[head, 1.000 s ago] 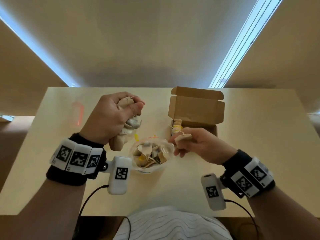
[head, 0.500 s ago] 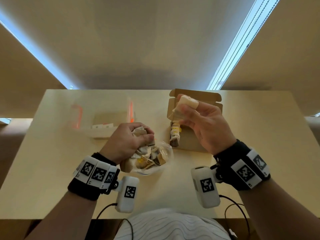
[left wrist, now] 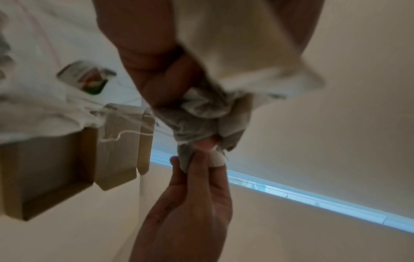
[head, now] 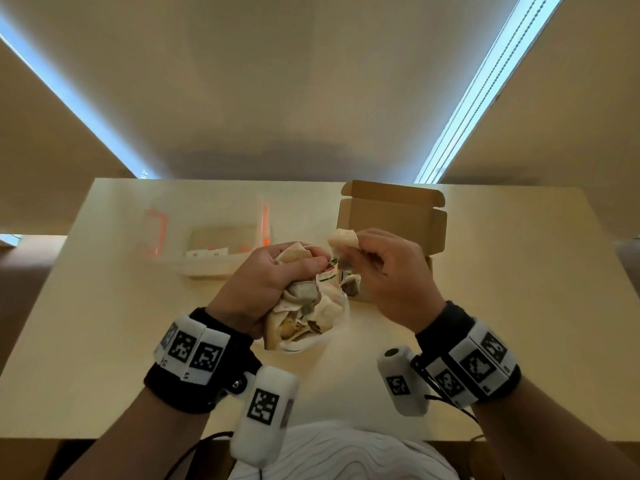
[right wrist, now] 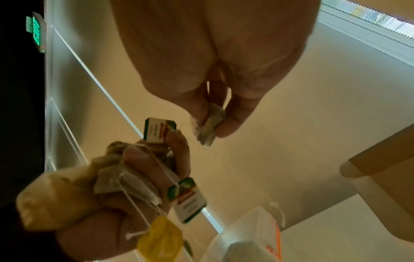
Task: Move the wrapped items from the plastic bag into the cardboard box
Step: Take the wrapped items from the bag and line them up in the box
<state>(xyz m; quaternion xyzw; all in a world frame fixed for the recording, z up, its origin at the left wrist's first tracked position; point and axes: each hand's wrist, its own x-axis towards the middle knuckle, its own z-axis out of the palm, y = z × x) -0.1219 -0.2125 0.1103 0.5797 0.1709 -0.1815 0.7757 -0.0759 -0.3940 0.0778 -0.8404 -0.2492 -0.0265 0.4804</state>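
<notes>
My left hand (head: pixel 304 261) grips a crumpled bundle of wrapped tea bags (head: pixel 298 296) with strings and paper tags, just above the clear plastic bag (head: pixel 337 318) on the table. In the right wrist view the left hand (right wrist: pixel 143 177) shows strings, a green-edged tag and a yellow tag (right wrist: pixel 159 242) hanging from it. My right hand (head: pixel 349 251) pinches one pale tea bag (head: pixel 343 239) right beside the bundle; the same tea bag (right wrist: pixel 210 127) is held between thumb and fingers. The open cardboard box (head: pixel 391 220) stands just behind the right hand, with some items at its near left corner.
A clear plastic container (head: pixel 207 244) with orange latches sits at the back left of the pale table (head: pixel 519 306). The box's lid flap stands upright at the back. Black cables hang from both wrist cameras near the table's front edge.
My right hand has come back down and left from above the box to the bundle. My left hand has risen from the bag with the bundle and moved right towards it.
</notes>
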